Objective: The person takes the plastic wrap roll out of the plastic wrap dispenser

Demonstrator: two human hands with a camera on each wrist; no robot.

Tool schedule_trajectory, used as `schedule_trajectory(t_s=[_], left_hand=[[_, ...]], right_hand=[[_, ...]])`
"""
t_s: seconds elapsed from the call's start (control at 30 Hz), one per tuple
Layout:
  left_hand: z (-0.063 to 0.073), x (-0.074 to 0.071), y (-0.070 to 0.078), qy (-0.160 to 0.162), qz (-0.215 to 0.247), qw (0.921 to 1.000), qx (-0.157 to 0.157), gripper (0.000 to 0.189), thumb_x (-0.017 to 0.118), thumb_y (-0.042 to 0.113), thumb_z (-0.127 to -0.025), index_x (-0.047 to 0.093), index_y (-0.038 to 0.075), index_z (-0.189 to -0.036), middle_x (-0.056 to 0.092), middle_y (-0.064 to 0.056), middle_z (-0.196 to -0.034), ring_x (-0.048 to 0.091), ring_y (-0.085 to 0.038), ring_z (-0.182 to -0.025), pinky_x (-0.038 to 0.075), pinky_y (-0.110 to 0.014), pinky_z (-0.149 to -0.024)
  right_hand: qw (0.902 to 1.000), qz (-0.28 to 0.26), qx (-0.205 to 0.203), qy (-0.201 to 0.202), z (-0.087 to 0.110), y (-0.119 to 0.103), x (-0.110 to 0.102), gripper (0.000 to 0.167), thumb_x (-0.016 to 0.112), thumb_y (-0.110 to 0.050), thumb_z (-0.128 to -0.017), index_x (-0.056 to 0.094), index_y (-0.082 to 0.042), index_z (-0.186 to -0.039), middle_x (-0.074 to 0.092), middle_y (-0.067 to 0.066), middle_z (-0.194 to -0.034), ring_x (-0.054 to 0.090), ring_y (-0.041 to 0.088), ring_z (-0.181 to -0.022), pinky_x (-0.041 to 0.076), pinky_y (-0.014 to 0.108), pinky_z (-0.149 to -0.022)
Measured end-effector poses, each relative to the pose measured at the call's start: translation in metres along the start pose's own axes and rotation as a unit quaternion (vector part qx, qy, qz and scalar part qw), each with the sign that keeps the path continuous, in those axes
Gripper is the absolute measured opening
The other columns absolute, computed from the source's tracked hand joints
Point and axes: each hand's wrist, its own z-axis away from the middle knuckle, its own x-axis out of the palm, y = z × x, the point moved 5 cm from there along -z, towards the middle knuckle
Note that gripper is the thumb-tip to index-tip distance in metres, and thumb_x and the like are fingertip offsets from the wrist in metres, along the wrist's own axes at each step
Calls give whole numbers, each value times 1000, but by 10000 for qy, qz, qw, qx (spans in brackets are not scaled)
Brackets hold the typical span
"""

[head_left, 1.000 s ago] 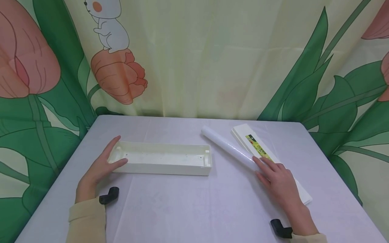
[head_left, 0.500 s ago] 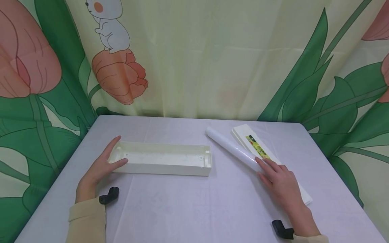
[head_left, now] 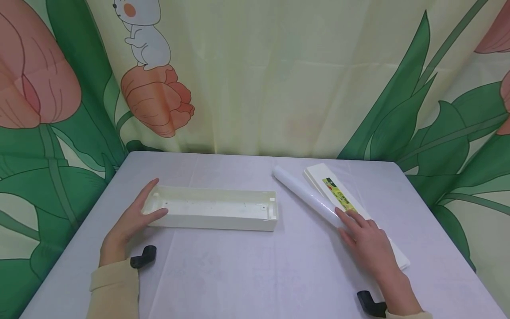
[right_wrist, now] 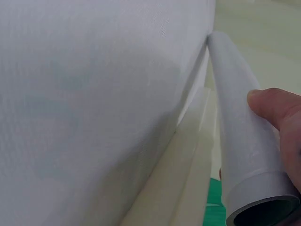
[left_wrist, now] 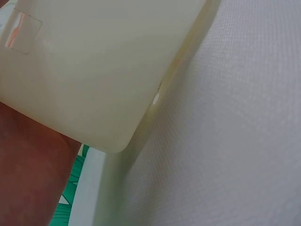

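My left hand grips the left end of a long white plastic box, thumb on the near wall and fingers at the far side. The box stands on the table, its top uncovered. In the left wrist view the box's end wall fills the upper left. At the right, my right hand holds a white roll of cling film by its near end, above the table. The right wrist view shows the thumb on the roll and its hollow core end.
Under the right hand lies a long white lid with a yellow-green label, slanting across the table's right side. A white cloth covers the table. Behind it hangs a printed curtain.
My right hand has shifted slightly to the right with the cling film roll. The left hand and the box have stayed in place.
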Motion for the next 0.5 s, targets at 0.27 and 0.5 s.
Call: schedule_trajectory(t_s=[0.27, 0.5], left_hand=[[0, 0, 0, 3, -96, 9999, -40, 102, 74, 36, -90, 3, 32, -164, 1, -17, -168, 4, -49, -149, 12, -83, -102], [-1, 0, 0, 6, -116, 9999, -69, 103, 74, 38, -90, 2, 32, -164, 0, -16, -168, 3, -49, -149, 12, -83, -102]], right_hand=[[9992, 79, 70, -380, 2, -15, -2, 63, 74, -16, -91, 50, -15, -149, 56, 20, -134, 57, 46, -105, 51, 61, -77], [9980, 42, 133, -619, 4, -24, 0, 65, 75, -16, -91, 48, -13, -151, 55, 22, -136, 58, 47, -107, 52, 62, -83]])
